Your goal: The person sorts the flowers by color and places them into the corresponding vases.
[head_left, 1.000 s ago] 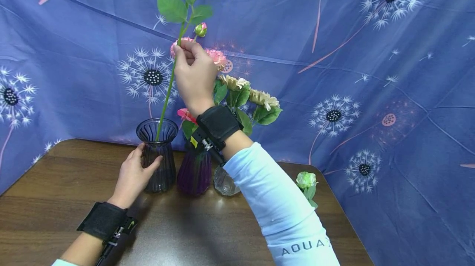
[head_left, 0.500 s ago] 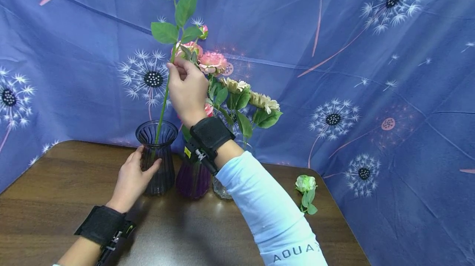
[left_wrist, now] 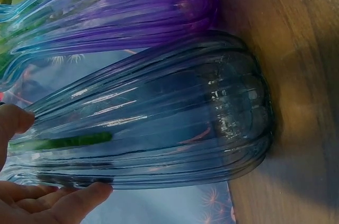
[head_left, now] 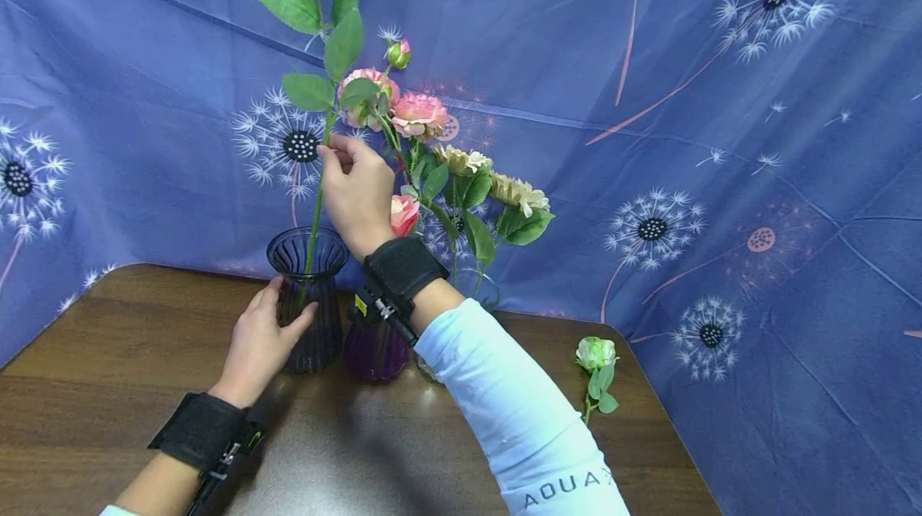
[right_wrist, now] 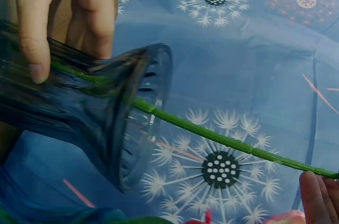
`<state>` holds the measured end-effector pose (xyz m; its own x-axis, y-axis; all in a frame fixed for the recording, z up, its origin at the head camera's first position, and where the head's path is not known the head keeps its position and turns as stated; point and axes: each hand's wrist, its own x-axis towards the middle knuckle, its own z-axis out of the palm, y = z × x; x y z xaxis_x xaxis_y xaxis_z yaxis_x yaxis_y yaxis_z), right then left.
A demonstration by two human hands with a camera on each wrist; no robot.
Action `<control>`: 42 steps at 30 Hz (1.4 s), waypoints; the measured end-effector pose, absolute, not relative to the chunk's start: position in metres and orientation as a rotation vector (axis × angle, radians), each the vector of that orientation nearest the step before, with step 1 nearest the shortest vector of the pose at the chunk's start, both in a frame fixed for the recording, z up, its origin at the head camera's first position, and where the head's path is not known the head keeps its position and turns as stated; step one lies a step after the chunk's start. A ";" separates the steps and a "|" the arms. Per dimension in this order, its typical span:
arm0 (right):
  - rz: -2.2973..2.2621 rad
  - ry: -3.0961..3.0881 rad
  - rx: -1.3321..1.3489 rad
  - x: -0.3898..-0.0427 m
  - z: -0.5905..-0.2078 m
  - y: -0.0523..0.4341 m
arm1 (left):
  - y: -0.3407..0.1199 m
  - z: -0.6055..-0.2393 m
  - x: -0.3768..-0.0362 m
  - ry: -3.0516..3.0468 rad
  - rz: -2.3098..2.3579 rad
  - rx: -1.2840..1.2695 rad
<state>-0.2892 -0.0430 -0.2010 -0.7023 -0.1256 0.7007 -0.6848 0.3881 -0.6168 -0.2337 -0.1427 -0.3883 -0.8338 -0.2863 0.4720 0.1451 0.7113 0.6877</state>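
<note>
A dark blue ribbed glass vase (head_left: 306, 298) (left_wrist: 159, 123) (right_wrist: 90, 113) stands on the brown wooden table (head_left: 94, 388). My left hand (head_left: 259, 340) (left_wrist: 37, 192) grips its body, thumb on one side and fingers on the other. A long green leafy stem (head_left: 320, 172) (right_wrist: 228, 139) reaches down into the vase mouth. My right hand (head_left: 354, 188) pinches this stem well above the rim. Its leaves rise out of the top of the head view.
A purple vase (head_left: 374, 344) (left_wrist: 122, 12) with pink and cream flowers (head_left: 418, 114) stands right beside the blue one, with a clear vase behind my forearm. A loose pale green rose (head_left: 595, 356) lies near the table's right edge. Blue dandelion-print cloth (head_left: 720, 180) hangs behind.
My right hand has moved down with the stem, which now sits deeper in the blue vase. My left hand has stayed on the vase.
</note>
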 end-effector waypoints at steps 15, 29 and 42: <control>1.273 -2.169 0.657 -0.294 -0.224 -0.051 | -0.142 -0.388 -0.234 -2.346 -1.011 0.114; 1.281 -2.246 0.607 -0.300 -0.241 -0.055 | -0.140 -0.388 -0.233 -2.347 -1.021 0.132; 1.265 -2.307 0.609 -0.302 -0.254 -0.058 | -0.141 -0.387 -0.232 -2.368 -1.044 0.135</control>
<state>-0.3018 -0.0580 -0.2544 -0.8077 -0.1667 0.5656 -0.5666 0.4852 -0.6661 -0.2321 -0.1413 -0.3871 -0.8472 -0.2990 0.4392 0.1225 0.6945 0.7090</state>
